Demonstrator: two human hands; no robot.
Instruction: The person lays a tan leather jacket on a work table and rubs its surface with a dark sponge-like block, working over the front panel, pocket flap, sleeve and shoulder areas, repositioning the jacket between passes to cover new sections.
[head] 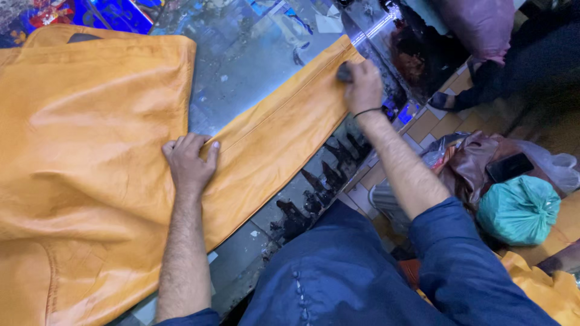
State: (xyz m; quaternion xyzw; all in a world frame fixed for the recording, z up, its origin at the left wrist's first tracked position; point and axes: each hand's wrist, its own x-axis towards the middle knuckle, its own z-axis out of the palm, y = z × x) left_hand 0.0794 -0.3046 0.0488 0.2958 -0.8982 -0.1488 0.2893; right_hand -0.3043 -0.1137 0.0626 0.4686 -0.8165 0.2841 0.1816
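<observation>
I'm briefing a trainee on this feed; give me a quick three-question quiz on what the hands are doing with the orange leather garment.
1. True or false: the left hand lies flat on the orange leather garment.
2. What does the right hand press on the sleeve end: A) a small dark object, B) scissors, C) a ruler?
3. What surface lies under the garment?

Key: 1 true. 2 A. 3 A glass counter top.

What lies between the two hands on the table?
In the head view, only the orange leather sleeve spans from the left hand to the right hand, which presses a small dark object at its cuff.
</observation>
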